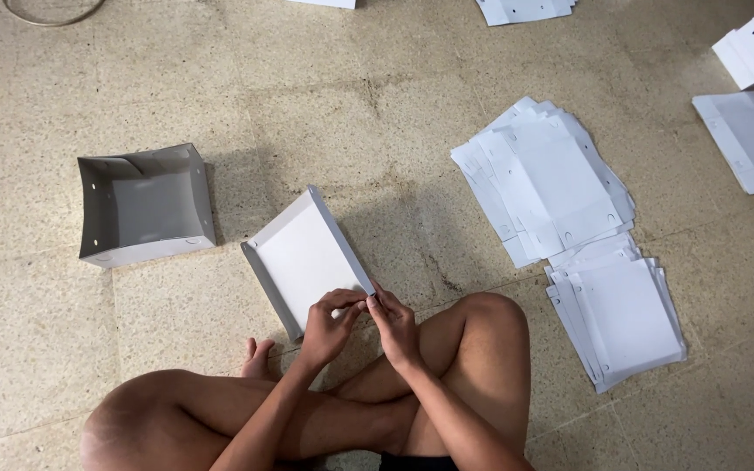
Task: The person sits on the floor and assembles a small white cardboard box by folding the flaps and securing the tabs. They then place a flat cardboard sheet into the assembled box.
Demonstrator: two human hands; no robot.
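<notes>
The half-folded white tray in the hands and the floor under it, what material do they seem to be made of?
The half-folded tray looks like thin matte cardboard, white inside and grey outside: its walls stand on sharp creases. The floor looks like beige speckled stone or terrazzo tile, with faint joint lines; I cannot tell which.

The half-folded cardboard sheet [309, 258] shows a plain white inner face, while its raised side flaps turn a mid grey outer face toward the camera. The finished open box [145, 206] is grey all over, paler on its floor and darker along the shaded walls, with small dark punched holes dotted near its edges. The fanned pile of flat blanks [544, 179] is white with faint grey fold lines and tiny dark holes, and the lower pile of blanks [623, 318] is the same white, with grey shadow between its layers. The floor [377, 105] is beige stone, finely speckled with darker flecks and crossed by thin dark joints
</notes>
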